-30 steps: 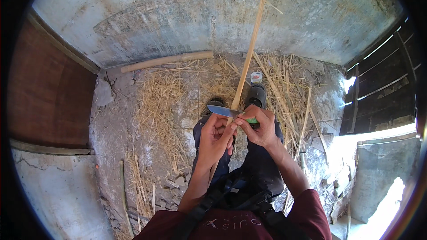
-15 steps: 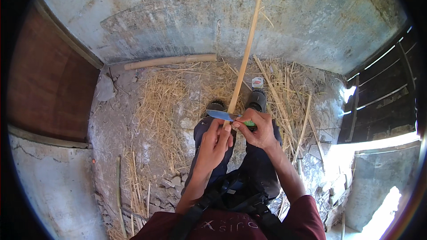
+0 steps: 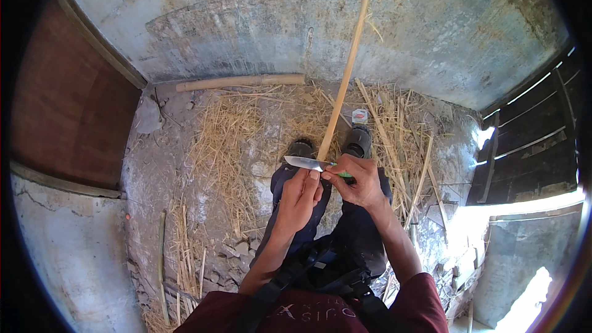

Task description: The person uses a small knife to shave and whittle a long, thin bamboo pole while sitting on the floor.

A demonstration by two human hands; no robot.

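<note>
A long pale bamboo strip [image 3: 345, 83] slants up and away from my hands, with a thin curl of shaving hanging near its far end. My left hand [image 3: 298, 202] is closed round the strip's near end. In my right hand [image 3: 357, 182] is a knife [image 3: 302, 162] with a green handle, most of it hidden by my fingers. The blade lies crosswise over the strip and points left, just beyond my left fingertips. Both hands are close together above my legs.
Heaps of bamboo shavings [image 3: 225, 139] cover the floor on both sides. Long split strips [image 3: 388, 132] lie to the right. A thick bamboo pole [image 3: 240, 82] rests along the far wall [image 3: 246, 24]. A small white packet [image 3: 359, 116] is beside my right shoe [image 3: 356, 142].
The knife blade has tilted, its face now catching the light differently. The bamboo strip's far end sits slightly lower and to the right. Both hands keep their grips.
</note>
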